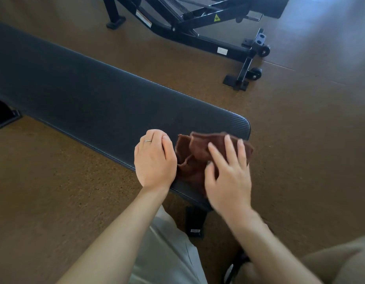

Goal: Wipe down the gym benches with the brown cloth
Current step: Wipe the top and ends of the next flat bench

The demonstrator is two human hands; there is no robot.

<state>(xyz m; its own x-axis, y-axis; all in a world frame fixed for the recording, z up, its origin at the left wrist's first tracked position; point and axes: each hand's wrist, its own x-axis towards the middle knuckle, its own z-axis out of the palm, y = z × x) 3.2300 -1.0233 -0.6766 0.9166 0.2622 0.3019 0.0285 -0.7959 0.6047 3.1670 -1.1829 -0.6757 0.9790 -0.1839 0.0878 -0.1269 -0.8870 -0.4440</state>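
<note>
Head view shows the right hand (228,177) lying on the brown cloth (196,158) with its fingers straight and spread, a bit blurry; the left hand (154,158) sits just beside the cloth with its fingers curled under, holding nothing, a ring on one finger; the cloth lies crumpled on the near end of the black bench (85,95); another black bench frame (208,33) with small wheels stands farther off on the brown floor (300,124).
</note>
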